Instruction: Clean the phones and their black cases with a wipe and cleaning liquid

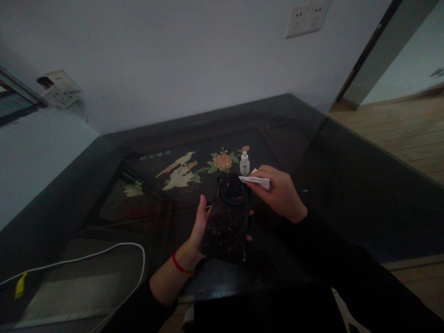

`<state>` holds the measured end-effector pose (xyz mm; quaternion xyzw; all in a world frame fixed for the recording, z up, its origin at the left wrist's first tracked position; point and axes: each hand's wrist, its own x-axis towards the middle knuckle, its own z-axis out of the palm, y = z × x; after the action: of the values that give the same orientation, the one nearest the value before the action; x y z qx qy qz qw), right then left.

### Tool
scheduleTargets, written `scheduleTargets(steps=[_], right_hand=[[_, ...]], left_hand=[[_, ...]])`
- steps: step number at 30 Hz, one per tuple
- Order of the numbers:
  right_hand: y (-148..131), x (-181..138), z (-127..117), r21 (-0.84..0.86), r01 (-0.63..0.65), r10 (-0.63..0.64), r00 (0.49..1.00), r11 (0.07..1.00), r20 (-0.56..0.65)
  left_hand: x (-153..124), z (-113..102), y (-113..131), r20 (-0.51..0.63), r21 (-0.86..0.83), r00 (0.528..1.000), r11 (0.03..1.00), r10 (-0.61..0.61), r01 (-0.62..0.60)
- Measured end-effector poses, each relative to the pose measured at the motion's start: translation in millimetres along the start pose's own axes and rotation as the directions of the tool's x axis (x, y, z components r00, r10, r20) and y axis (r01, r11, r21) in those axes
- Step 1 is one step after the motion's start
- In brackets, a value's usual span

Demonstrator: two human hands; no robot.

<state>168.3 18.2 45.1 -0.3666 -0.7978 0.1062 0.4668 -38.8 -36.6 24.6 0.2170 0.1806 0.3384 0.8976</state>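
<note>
Black phone [226,226], mottled back [224,240], round camera bump [235,189]; left hand [198,227] holding it, right hand [281,193] pinching white wipe [259,182]

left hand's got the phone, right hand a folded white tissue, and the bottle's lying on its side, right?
Not quite: the bottle stands upright on the table, as the head view shows. The left hand holds the phone, the right hand a folded white tissue.

Left hand [200,227] holds phone [226,226]; right hand [281,192] pinches white tissue [261,182]; bottle [244,165] beyond.
</note>
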Motion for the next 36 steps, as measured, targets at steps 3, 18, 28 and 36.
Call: scheduleTargets(steps=[3,18,28,36], right_hand=[[1,2,-1,0.007,0.001,-0.001,1.0,1.0,-0.018],[-7,3,-9,-0.048,0.108,-0.097,0.977,0.993,0.188],[-6,1,-8,-0.072,0.132,-0.113,0.969,0.989,0.222],[-27,-3,-3,-0.02,0.392,-0.36,0.865,0.92,0.35]], left_hand=[[1,2,-7,0.005,0.01,0.999,0.999,-0.038,0.038],[6,0,-25,-0.045,0.092,0.999,0.996,-0.014,0.019],[4,3,-24,-0.084,0.112,0.996,0.993,-0.011,0.02],[4,-6,-17,-0.135,0.05,0.991,0.999,-0.012,0.019]])
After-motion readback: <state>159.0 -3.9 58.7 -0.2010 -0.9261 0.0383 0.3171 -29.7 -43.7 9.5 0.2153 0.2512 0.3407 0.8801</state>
